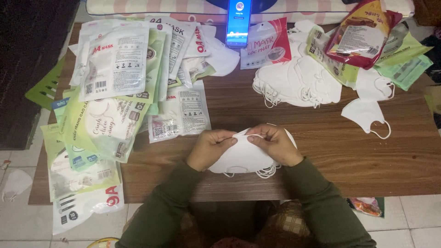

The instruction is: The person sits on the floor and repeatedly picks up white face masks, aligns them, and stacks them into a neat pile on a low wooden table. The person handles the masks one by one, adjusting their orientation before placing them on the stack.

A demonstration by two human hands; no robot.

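White face masks (243, 158), a small stack, lie on the wooden table (349, 156) between both hands. The left hand (209, 149) and right hand (275, 144) pinch the stack's top edge together. Just beyond the stack lies a clear mask packet (181, 115).

Both my forearms in dark green sleeves reach forward from bottom edge, converging toward centre. My left hand (210, 148) curled knuckles-up, fingertips pinched together, pointing right. My right hand (275, 143) mirrors it, fingers bent, thumb and forefinger pinched, pointing left. Fingertips of both nearly meet. Wrists low, slightly apart.
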